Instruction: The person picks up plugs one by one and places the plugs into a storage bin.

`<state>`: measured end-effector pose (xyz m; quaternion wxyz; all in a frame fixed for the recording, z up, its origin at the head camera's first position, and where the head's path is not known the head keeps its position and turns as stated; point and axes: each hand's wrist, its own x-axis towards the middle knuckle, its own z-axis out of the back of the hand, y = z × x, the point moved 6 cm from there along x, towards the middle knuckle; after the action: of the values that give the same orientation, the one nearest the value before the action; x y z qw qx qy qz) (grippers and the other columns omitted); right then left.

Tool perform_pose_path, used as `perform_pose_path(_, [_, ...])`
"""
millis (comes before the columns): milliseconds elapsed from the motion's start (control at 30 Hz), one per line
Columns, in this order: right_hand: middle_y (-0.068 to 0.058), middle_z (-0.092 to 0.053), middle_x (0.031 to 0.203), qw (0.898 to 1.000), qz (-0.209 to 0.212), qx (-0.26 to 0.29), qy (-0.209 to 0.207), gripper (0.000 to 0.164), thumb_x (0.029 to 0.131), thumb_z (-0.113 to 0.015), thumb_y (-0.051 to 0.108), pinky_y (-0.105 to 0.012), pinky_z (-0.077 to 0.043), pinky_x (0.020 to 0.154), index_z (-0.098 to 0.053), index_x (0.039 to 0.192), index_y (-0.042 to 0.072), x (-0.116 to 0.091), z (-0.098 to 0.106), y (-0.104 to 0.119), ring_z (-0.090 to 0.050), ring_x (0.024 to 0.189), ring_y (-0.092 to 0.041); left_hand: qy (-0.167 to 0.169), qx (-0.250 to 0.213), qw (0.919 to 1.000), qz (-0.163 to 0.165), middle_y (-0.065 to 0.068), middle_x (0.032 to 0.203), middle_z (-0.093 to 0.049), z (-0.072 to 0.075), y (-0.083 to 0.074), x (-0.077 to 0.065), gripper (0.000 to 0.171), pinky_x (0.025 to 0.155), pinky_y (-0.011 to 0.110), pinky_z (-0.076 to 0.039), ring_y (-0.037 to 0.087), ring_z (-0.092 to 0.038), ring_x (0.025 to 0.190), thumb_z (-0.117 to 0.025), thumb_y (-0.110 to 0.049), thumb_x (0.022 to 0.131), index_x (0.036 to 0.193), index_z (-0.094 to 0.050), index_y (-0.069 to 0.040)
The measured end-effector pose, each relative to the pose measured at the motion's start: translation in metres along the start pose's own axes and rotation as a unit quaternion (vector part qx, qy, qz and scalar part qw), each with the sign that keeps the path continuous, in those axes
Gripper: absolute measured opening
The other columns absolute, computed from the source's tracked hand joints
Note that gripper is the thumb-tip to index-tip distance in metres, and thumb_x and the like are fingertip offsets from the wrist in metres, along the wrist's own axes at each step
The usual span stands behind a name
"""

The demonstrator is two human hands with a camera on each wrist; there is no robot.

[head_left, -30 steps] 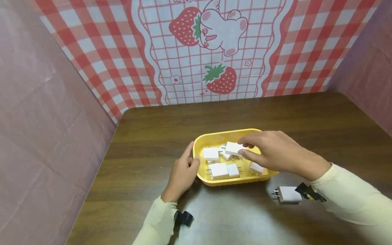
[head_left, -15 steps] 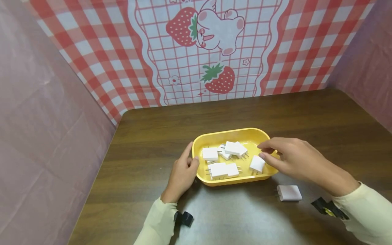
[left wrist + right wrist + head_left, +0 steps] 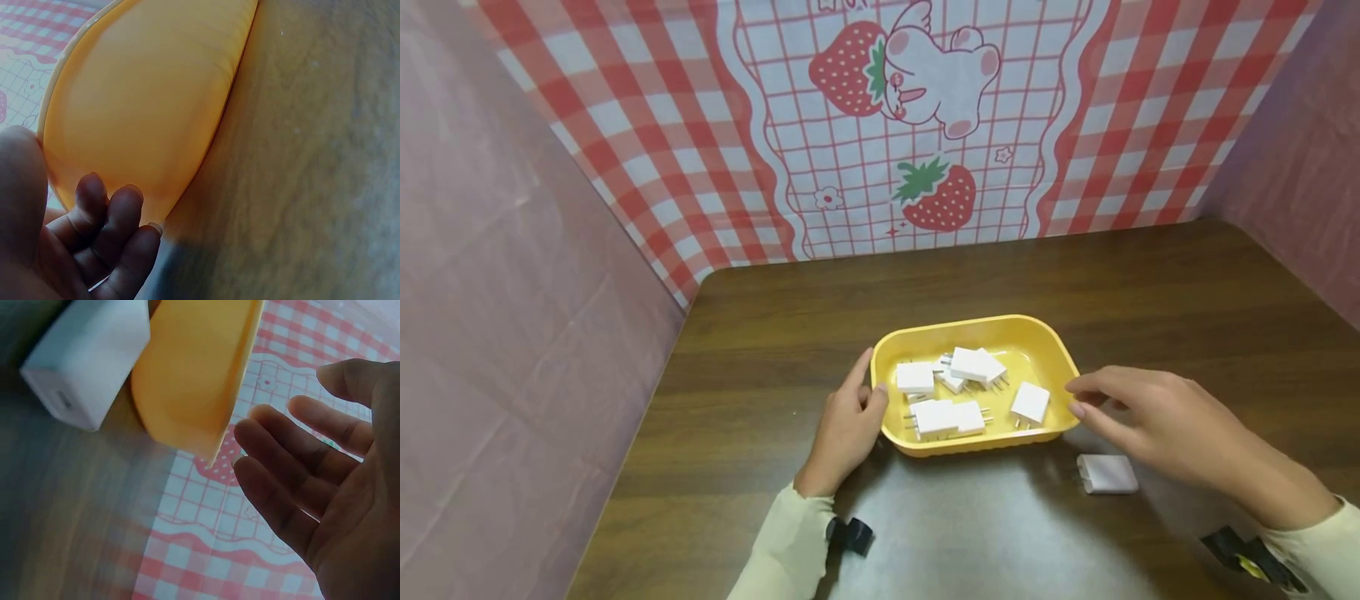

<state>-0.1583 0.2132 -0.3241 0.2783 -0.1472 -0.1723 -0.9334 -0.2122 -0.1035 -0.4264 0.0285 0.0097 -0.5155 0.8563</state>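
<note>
A yellow plastic basket sits on the table with several white USB wall chargers in it, metal prongs showing on most. My left hand grips its left end, thumb at the rim; in the left wrist view curled fingers lie against the outer wall. Beside the right rim hovers my right hand, holding nothing, its fingers loosely bent in the right wrist view. One charger lies apart from the others in the basket's right half. Another charger lies on the table below the right hand.
The brown wooden table reaches back to a red-checked cloth printed with strawberries. Pinkish drapes hang at the left and right sides. Black straps are on both sleeves.
My right hand has let go of a charger over the basket and drawn back to the right, out past the rim. The left hand and the basket stay in place.
</note>
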Motion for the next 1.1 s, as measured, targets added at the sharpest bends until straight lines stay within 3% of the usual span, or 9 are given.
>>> perform_pose_path(200, [0.016,-0.069,0.096,1.000,0.004,-0.002,-0.002,0.025,0.079,-0.084,0.017,-0.029,-0.055,0.064,-0.074,0.100,0.024,-0.012,0.002,-0.005,-0.063,0.079,0.002,-0.002,0.000,1.0000,0.000,-0.003,0.057,-0.050,0.001,0.000,-0.001,0.061,0.046,0.029,-0.040,0.014,-0.047,0.047,-0.054,-0.028,0.099,0.157,-0.036,-0.022])
perform_pose_path(400, [0.026,-0.063,0.093,0.999,0.001,-0.020,0.038,0.025,0.079,-0.084,0.021,-0.031,-0.054,0.065,-0.071,0.097,0.032,-0.023,-0.004,-0.010,-0.063,0.082,0.001,-0.003,-0.007,1.0000,-0.001,-0.002,0.057,-0.051,0.001,-0.001,-0.001,0.061,0.046,0.029,-0.040,0.014,-0.048,0.047,-0.054,-0.027,0.099,0.157,-0.036,-0.021])
perform_pose_path(633, [0.023,-0.064,0.093,0.996,-0.005,-0.040,0.079,0.021,0.079,-0.085,0.035,-0.035,-0.054,0.065,-0.072,0.096,0.030,-0.032,-0.017,-0.014,-0.063,0.082,-0.002,-0.004,-0.003,1.0000,-0.005,-0.004,0.056,-0.048,0.000,-0.001,0.000,0.061,0.046,0.028,-0.038,0.013,-0.046,0.047,-0.053,-0.027,0.098,0.157,-0.037,-0.020])
perform_pose_path(800, [0.021,-0.062,0.093,0.996,0.017,-0.031,0.082,0.024,0.080,-0.084,0.037,-0.031,-0.050,0.060,-0.074,0.099,0.026,-0.037,-0.024,-0.011,-0.056,0.076,0.004,-0.006,-0.003,0.9999,-0.008,-0.003,0.056,-0.049,0.001,-0.001,-0.001,0.061,0.045,0.028,-0.039,0.013,-0.047,0.046,-0.054,-0.027,0.098,0.157,-0.037,-0.019])
perform_pose_path(1100, [0.023,-0.058,0.092,0.996,0.027,-0.034,0.082,0.027,0.079,-0.084,0.039,-0.031,-0.048,0.058,-0.072,0.102,0.030,-0.042,-0.032,-0.010,-0.052,0.075,0.005,-0.002,-0.002,1.0000,-0.003,-0.003,0.057,-0.049,0.000,-0.001,-0.001,0.061,0.045,0.029,-0.039,0.013,-0.047,0.047,-0.053,-0.027,0.099,0.157,-0.037,-0.020])
